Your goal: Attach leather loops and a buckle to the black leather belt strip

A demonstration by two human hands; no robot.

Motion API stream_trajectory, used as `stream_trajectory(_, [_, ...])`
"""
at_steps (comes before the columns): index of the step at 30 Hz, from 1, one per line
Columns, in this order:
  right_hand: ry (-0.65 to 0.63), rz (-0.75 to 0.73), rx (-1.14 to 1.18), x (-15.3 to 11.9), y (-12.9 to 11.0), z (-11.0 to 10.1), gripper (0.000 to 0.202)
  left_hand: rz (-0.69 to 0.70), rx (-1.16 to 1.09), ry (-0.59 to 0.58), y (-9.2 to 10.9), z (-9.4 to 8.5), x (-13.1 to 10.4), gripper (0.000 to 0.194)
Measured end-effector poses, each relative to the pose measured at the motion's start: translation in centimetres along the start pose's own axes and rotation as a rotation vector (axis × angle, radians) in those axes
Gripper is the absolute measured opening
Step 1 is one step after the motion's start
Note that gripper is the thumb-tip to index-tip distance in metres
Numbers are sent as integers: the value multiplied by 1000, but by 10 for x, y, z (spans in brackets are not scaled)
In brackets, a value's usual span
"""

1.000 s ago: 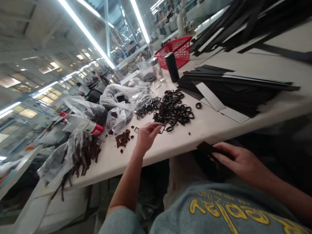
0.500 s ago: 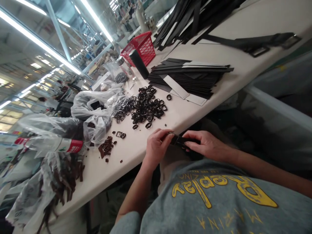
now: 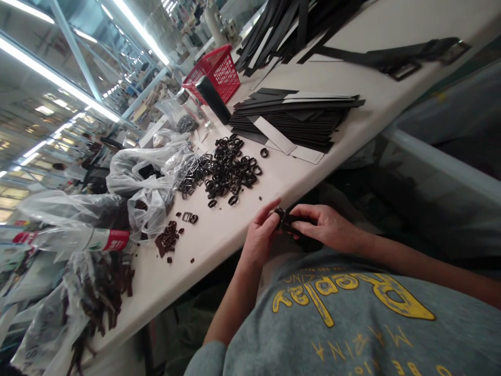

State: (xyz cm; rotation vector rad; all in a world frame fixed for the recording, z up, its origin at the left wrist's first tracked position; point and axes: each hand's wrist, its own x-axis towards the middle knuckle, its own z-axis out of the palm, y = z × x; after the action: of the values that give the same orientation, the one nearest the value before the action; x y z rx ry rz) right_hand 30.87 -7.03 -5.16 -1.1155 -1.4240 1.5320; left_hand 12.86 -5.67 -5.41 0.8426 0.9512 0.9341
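Just off the table's front edge, my left hand (image 3: 263, 230) pinches the buckle end of a dark strap (image 3: 291, 220) between thumb and fingers. My right hand (image 3: 329, 225) is closed around the same strap a little to the right. The small parts between the fingertips are partly hidden. On the white table (image 3: 219, 232), a heap of black loops (image 3: 233, 169) lies beyond my hands, with metal buckles (image 3: 195, 175) beside it. Closer to the left is a small pile of brown pieces (image 3: 170, 239).
A stack of black strips (image 3: 293, 117) lies at the back right, near a red basket (image 3: 219, 73) and a dark cylinder (image 3: 213, 99). Plastic bags (image 3: 133, 172) and a plastic bottle (image 3: 86, 238) are at left. Buckled belts (image 3: 399, 60) lie far right.
The fingers of my left hand have shifted at the buckle end, with the index finger now more extended. The strap stays between both hands. The camera view has shifted slightly.
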Motion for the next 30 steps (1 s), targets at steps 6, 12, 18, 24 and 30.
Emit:
stream_trajectory(6, [51,-10,-54,2,5,1,27,81,-6,120,-14,7,-1,38])
stream_trajectory(12, [-148,49,-168,3,-7,-7,25,-1,-72,123,-1,6,-1,37])
stream_trajectory(18, [-203,29,-251,0,-13,-4,29,-133,-101,6,-2,8,-4,44])
stream_trajectory(24, [-170,24,-245,-1,-7,-4,53,7,34,-36,-7,3,-5,34])
stream_trajectory(30, [-145,71,-241,-1,-6,-1,61,48,61,-95,-8,3,-10,41])
